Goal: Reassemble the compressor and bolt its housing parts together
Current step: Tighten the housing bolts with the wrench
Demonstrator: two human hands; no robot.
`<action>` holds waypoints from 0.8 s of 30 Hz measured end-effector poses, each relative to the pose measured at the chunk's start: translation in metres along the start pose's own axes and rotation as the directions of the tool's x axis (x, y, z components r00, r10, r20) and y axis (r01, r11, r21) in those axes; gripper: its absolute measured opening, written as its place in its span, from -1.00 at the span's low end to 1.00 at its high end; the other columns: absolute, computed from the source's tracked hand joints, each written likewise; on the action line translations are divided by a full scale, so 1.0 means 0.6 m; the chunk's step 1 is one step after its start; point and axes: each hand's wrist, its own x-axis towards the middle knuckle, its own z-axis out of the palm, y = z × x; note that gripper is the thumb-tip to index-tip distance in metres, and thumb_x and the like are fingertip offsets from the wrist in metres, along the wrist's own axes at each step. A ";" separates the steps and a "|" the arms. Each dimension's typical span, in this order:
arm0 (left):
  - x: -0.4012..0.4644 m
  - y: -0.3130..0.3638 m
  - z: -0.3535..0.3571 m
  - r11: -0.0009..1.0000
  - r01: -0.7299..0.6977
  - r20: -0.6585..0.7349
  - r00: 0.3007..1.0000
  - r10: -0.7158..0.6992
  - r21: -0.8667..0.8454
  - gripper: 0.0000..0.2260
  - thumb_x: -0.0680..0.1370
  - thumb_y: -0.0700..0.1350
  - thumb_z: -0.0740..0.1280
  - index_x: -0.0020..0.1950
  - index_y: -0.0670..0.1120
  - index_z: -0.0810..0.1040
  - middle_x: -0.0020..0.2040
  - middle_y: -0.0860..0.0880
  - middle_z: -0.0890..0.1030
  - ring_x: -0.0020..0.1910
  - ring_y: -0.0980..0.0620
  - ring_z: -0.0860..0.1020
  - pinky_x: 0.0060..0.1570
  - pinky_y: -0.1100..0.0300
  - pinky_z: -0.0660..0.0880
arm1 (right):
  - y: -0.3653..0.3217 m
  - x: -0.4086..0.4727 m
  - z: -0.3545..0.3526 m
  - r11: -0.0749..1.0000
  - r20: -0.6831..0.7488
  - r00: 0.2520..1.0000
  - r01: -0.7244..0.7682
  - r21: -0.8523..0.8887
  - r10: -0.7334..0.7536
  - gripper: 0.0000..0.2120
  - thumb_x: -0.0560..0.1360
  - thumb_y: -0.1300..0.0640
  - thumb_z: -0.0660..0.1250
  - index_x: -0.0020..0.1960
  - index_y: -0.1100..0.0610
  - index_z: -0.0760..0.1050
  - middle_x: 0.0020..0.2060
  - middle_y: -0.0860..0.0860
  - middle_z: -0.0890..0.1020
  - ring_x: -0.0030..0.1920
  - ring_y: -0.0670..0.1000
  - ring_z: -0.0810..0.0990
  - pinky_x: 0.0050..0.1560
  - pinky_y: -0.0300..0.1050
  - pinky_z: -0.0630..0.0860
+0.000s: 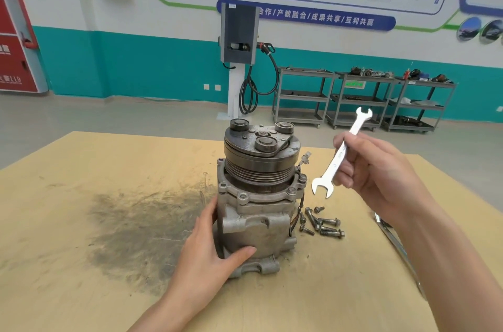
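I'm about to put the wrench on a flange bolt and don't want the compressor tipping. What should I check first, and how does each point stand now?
1. Compressor upright on the table: ok.
2. Left hand steadying the housing: ok, thumb and fingers wrap its lower body.
3. Wrench in right hand: ok, held mid-shaft, not yet on any bolt.
4. Flange bolts seated: several heads visible; tightness cannot tell.
5. Loose bolts within reach: ok, lying right of the compressor.
6. Wrench size matches the bolt heads: cannot tell.
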 end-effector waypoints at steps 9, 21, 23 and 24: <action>-0.002 0.002 -0.003 1.000 0.020 -0.007 1.000 -0.020 -0.022 -0.08 0.26 0.18 0.55 0.49 0.21 0.11 0.31 0.37 0.36 0.24 0.34 0.37 0.20 0.31 0.34 | 0.002 0.005 0.029 0.981 0.068 0.997 0.050 -0.185 -0.038 -0.64 0.52 -0.14 0.15 -0.36 0.02 0.43 -0.42 -0.05 0.35 -0.42 -0.09 0.27 -0.37 -0.17 0.22; -0.002 0.004 -0.005 0.999 0.010 -0.004 1.000 -0.010 -0.036 -0.08 0.27 0.17 0.55 0.49 0.22 0.09 0.25 0.44 0.34 0.24 0.35 0.35 0.19 0.33 0.31 | 0.000 0.005 0.033 0.994 -0.087 0.995 0.051 0.092 -0.043 -0.72 0.62 0.39 -0.03 0.08 0.05 0.32 -0.39 0.02 0.43 -0.51 -0.10 0.22 -0.51 -0.26 0.26; -0.002 0.006 -0.005 0.999 0.013 -0.004 1.000 -0.013 -0.032 -0.08 0.28 0.15 0.56 0.50 0.20 0.10 0.27 0.39 0.36 0.27 0.31 0.36 0.21 0.32 0.31 | 0.000 0.006 0.028 0.976 -0.092 0.994 0.081 0.203 -0.063 -0.67 0.58 0.43 -0.04 0.08 0.18 0.43 -0.33 0.08 0.50 -0.47 -0.07 0.35 -0.43 -0.22 0.40; -0.002 0.006 -0.005 1.000 0.014 -0.003 1.000 -0.014 -0.028 -0.08 0.29 0.15 0.56 0.50 0.19 0.09 0.30 0.34 0.37 0.28 0.29 0.36 0.21 0.30 0.32 | 0.000 0.007 0.025 0.960 -0.089 0.994 0.085 0.265 -0.064 -0.65 0.57 0.44 -0.05 0.09 0.23 0.48 -0.31 0.11 0.55 -0.43 -0.05 0.43 -0.38 -0.19 0.48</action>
